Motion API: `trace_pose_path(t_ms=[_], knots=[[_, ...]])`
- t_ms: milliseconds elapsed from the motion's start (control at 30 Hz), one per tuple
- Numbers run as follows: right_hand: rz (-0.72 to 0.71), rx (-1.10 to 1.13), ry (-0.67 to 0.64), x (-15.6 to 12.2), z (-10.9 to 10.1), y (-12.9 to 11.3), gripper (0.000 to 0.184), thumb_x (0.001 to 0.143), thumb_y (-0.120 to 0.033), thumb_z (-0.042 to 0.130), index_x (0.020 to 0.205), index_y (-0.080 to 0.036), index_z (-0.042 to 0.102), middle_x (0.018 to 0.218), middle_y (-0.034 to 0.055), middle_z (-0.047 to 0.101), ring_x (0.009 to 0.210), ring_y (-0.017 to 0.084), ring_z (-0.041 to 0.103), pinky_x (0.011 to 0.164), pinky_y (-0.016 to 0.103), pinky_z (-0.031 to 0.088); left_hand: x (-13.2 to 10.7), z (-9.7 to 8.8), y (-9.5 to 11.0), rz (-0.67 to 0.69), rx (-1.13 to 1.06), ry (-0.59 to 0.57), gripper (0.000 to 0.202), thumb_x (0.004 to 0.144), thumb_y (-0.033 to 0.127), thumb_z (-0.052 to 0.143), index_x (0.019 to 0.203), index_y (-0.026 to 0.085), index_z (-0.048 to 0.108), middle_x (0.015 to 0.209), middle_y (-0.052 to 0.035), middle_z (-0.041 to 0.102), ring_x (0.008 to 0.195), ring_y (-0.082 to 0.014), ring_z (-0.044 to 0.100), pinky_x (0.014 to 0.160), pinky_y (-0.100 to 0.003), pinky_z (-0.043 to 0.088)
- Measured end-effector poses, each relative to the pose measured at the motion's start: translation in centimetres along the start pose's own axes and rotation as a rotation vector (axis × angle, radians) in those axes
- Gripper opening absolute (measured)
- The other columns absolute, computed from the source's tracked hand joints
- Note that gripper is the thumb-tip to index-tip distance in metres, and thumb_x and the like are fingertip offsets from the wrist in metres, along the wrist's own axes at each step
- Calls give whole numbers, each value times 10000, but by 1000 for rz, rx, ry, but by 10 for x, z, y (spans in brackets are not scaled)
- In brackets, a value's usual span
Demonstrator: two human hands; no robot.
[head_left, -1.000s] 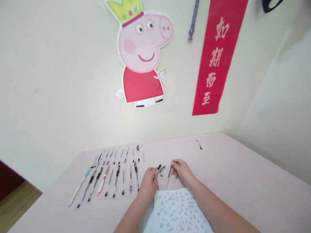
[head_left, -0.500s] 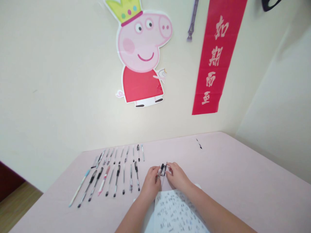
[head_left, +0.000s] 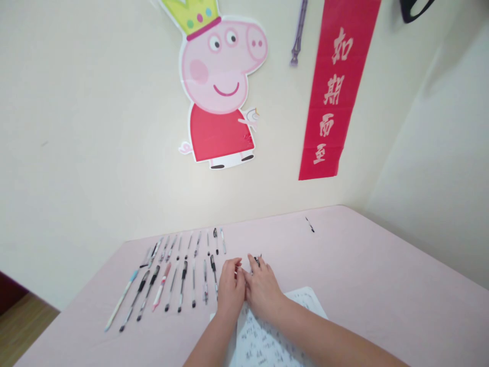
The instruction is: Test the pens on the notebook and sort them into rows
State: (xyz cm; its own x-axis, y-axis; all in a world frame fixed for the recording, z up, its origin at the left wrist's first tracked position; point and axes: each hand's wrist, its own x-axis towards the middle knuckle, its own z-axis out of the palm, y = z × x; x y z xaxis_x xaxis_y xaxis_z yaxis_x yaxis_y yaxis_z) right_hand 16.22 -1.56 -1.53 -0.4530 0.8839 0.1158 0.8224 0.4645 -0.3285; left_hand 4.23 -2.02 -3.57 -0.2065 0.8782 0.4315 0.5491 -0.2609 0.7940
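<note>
My left hand (head_left: 230,286) and my right hand (head_left: 263,288) lie side by side on the pink table (head_left: 367,285), touching at the fingers. Both are closed round a black pen (head_left: 257,260), whose dark end sticks out above my right fingers. The rest of the pen is hidden under the hands. Just left of my left hand, several pens (head_left: 182,277) lie in two neat rows. A white sheet of handwritten paper (head_left: 267,336) sits under my wrists.
A small black pen piece (head_left: 309,225) lies alone near the far edge of the table. The wall behind carries a cartoon pig cut-out (head_left: 219,86) and a red banner (head_left: 332,86). Wooden floor (head_left: 23,326) shows past the table's left edge.
My hands have come together from apart, bringing the pen pieces they held into one. The right hand moved left to meet the left hand. The view shifted slightly.
</note>
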Motion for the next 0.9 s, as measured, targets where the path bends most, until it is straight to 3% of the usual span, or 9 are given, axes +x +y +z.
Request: trace_pose_path(t_ms=[133,233,367,633,900], knots=[[-7,39,-26,2,7,-2,435,849,-268,445,1271,-182,514,1448,183,309,1325,386,242,1002,549,251,0,0,-2,10,23,-5,234,820,193,398,998,175,548,968,-72,587,889,-177,570,806,-356,478],[24,47,0,2,9,0,389,843,-220,424,1156,-55,585,1405,254,345,1322,363,269,1041,498,241,0,2,-8,-13,5,-44,244,807,181,402,1000,172,551,926,-61,595,834,-167,577,780,-345,484],[11,60,37,1,8,7,361,836,-195,415,1065,7,609,1383,284,359,1328,336,273,1070,444,236,1,4,-16,-32,-14,-49,260,788,162,413,1002,165,559,895,-56,606,809,-162,581,757,-331,482],[5,54,-8,-1,2,15,462,765,-92,428,1194,42,534,1395,272,350,1329,310,286,1091,415,228,0,5,-16,-43,-4,-110,252,801,200,416,1001,164,565,899,-55,620,779,-159,585,747,-330,478],[-25,12,-42,3,17,25,542,764,-59,393,1281,100,433,1424,279,266,1348,322,226,1106,432,207,1,6,-17,-60,5,-117,267,789,209,424,1006,171,576,931,-61,630,816,-166,595,775,-332,478]])
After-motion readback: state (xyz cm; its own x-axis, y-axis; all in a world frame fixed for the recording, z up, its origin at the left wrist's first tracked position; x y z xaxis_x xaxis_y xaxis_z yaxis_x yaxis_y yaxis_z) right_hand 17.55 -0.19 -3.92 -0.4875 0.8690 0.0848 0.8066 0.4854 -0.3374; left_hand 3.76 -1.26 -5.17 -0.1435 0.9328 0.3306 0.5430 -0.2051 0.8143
